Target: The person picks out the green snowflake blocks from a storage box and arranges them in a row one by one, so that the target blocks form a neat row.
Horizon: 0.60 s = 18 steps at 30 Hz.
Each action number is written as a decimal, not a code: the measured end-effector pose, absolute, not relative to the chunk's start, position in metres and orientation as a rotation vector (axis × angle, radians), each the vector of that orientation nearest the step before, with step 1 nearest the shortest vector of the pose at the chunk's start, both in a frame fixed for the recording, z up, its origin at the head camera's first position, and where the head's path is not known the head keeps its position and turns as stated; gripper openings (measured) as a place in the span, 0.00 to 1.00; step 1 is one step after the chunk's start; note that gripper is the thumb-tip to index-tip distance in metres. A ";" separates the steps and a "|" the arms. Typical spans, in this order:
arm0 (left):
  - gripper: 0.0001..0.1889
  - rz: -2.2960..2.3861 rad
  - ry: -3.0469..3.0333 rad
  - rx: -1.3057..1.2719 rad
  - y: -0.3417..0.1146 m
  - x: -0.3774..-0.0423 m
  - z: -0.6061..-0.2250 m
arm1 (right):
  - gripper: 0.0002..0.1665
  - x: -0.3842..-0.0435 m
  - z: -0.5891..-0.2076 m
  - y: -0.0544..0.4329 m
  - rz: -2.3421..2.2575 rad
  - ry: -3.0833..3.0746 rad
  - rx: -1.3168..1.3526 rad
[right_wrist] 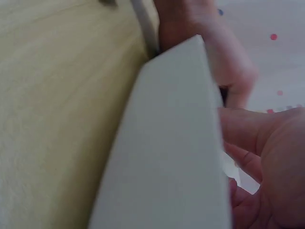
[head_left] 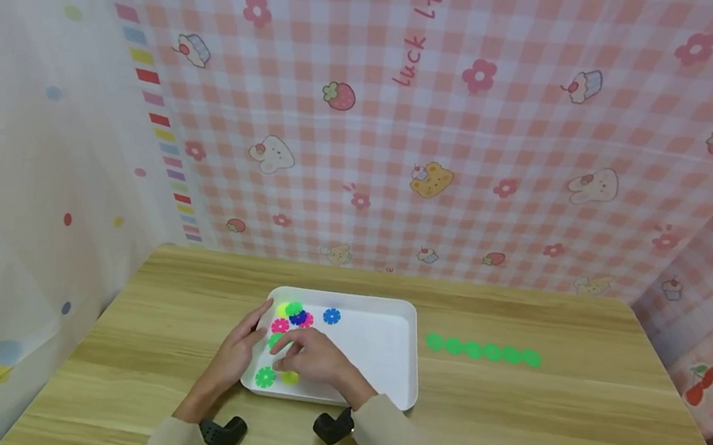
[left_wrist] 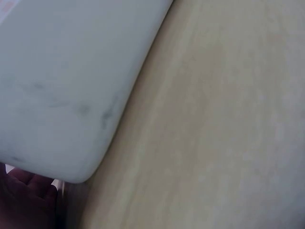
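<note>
A white tray [head_left: 374, 357] on the table holds several notched plastic discs, gathered mostly at its left end. My left hand [head_left: 236, 352] grips the tray's left side, thumb over the rim; in the left wrist view the fingers [left_wrist: 31, 191] show dimly beside the tray's corner. Over the discs reaches my right hand [head_left: 318, 356], its fingers bent and thumb apart from the index finger, with no disc visible between them. Near it lie a green disc [head_left: 265, 377], a yellow disc [head_left: 289, 378] and a pink disc [head_left: 280, 326]. A blue disc [head_left: 332, 316] lies apart, farther back.
To the right of the tray, a row of several green discs [head_left: 483, 351] lies on the wooden table [head_left: 505, 423], edges meeting or overlapping. A checked cloth [head_left: 505, 137] hangs behind the table. Black wrist devices [head_left: 333, 427] sit at both wrists.
</note>
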State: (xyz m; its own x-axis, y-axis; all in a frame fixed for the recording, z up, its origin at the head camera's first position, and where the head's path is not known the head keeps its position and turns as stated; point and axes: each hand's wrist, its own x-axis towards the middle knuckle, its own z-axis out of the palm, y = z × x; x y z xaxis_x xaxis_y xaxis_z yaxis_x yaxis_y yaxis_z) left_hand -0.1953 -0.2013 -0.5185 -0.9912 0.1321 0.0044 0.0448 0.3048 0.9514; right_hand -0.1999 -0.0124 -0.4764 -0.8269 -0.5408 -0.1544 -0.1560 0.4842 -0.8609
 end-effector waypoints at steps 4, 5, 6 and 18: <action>0.27 1.836 2.463 0.190 -0.200 -0.196 -0.518 | 0.10 -0.197 -0.482 -0.020 -1.241 2.365 -0.609; 0.27 1.844 2.457 0.194 -0.200 -0.195 -0.518 | 0.10 -0.197 -0.483 -0.021 -1.235 2.368 -0.609; 0.27 1.848 2.452 0.195 -0.201 -0.195 -0.517 | 0.11 -0.197 -0.485 -0.022 -1.233 2.367 -0.603; 0.27 1.834 2.452 0.187 -0.201 -0.194 -0.516 | 0.12 -0.196 -0.494 -0.026 -1.116 2.476 -0.630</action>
